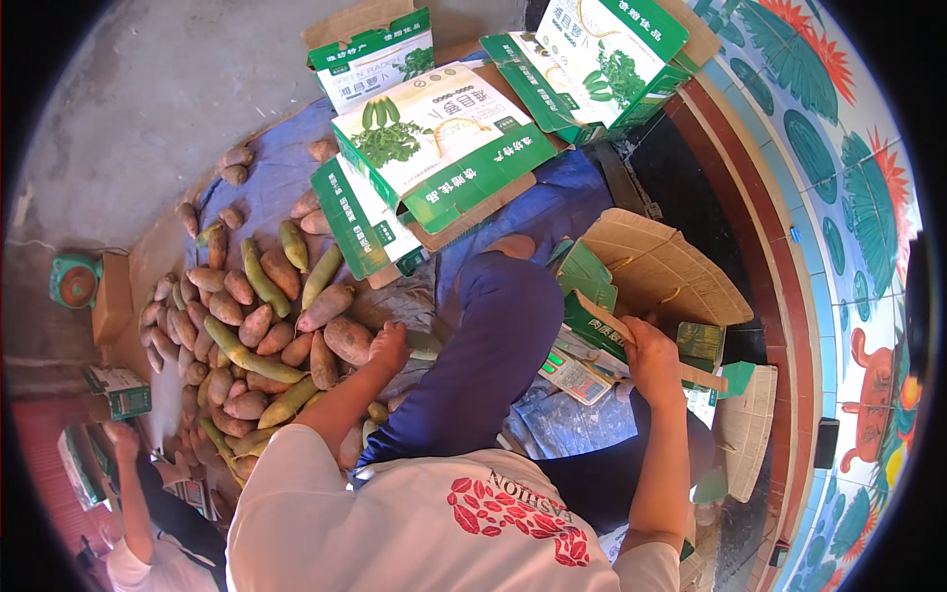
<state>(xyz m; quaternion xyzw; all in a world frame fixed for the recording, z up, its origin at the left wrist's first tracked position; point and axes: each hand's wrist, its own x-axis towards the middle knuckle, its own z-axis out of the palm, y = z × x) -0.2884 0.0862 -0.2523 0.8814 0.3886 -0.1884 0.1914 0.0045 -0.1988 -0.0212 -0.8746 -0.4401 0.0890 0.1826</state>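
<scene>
My left hand (pixel 391 345) reaches over the heap, its curled fingers closed on the near end of a large reddish-brown sweet potato (pixel 347 340). Around it lie many more sweet potatoes (pixel 255 326) and long green radishes (pixel 264 278). On the other side of my bent knee, my right hand (pixel 653 355) grips the cardboard flap (pixel 607 318) of an open green carton (pixel 588 271). Its thumb and fingers pinch the flap's edge. Beside that carton a scale (pixel 575 377) shows a lit green display, partly covered by cardboard. The carton's inside is mostly hidden.
Several green and white printed cartons (pixel 444 128) lie ahead on a blue sheet (pixel 577 192). A co-worker's hand (pixel 120 436) shows at lower left. A round green device (pixel 75 281) stands by a brown box (pixel 112 301). A painted tile wall (pixel 858 227) curves along the right.
</scene>
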